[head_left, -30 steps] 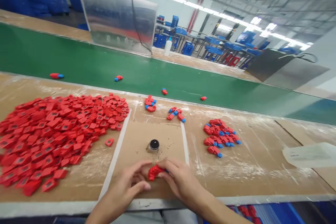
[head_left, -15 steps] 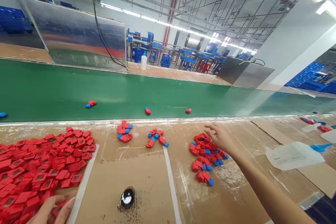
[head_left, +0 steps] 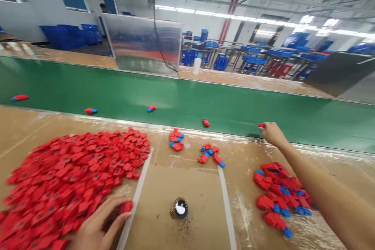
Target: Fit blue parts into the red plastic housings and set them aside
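My left hand (head_left: 101, 222) pinches a small red plastic block (head_left: 126, 206) between thumb and fingers, at the right edge of a big heap of red blocks (head_left: 79, 175). My right hand (head_left: 273, 133) is closed on a small red piece (head_left: 261, 125) over the near edge of the green conveyor belt (head_left: 234, 109); most of that piece is hidden by the fingers. Below my right forearm lies a pile of red-and-blue pieces (head_left: 275, 201). Two small clusters, a left one (head_left: 176, 139) and a right one (head_left: 211, 152), lie between the heap and that pile.
A small round black pot with white stuff inside (head_left: 179, 208) stands on the taped cardboard sheet (head_left: 152, 187). Several red-and-blue pieces, one of them nearby (head_left: 206, 122), ride on the belt. Across it are a metal panel (head_left: 143, 43) and a white bottle (head_left: 197, 65).
My right hand has gone from the right-hand pile up to the belt with a red piece. My left hand has lifted a red block out of the heap. The view has swung left.
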Motion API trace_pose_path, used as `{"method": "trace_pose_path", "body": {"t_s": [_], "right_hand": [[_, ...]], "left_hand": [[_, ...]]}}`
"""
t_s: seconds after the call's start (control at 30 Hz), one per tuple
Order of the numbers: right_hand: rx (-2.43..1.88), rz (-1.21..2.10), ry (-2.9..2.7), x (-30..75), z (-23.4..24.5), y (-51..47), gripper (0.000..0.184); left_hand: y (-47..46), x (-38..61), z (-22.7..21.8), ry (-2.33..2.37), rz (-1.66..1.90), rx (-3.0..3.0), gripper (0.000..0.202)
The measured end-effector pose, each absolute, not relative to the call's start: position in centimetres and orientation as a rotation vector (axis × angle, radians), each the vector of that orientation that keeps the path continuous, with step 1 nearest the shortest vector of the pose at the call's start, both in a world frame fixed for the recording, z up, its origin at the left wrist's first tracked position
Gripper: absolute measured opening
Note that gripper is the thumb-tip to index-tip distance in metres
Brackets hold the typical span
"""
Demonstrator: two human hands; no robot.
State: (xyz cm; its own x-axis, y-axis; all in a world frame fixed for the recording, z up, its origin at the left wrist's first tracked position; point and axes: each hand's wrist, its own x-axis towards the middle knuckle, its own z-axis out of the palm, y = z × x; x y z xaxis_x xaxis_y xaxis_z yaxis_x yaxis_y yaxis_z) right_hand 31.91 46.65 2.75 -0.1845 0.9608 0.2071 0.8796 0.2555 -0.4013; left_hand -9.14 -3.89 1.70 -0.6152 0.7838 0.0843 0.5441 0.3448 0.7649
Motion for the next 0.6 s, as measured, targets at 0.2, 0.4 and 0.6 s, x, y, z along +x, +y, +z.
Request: {"method": "trace_pose_path", "body": {"t_s": [0.2, 0.4, 0.6], "right_hand": [[-1.365, 0.556, -2.146, 31.8, 3.4, 35.1, 0.052], [-1.108, 1.176, -2.137, 28.3, 4.3, 19.3, 0.053], [-0.863, 1.174, -2.382, 23.6, 6.0, 12.3, 0.030]], "left_hand": [[-2.8, -4.5, 4.2, 1.810, 1.307, 0.953, 0.026], [-2.4, -2.2, 3.8, 1.623, 1.363, 0.989, 0.014], [-2.5, -0.7, 2.9, 1.593, 1.329, 1.158, 0.028]]}}
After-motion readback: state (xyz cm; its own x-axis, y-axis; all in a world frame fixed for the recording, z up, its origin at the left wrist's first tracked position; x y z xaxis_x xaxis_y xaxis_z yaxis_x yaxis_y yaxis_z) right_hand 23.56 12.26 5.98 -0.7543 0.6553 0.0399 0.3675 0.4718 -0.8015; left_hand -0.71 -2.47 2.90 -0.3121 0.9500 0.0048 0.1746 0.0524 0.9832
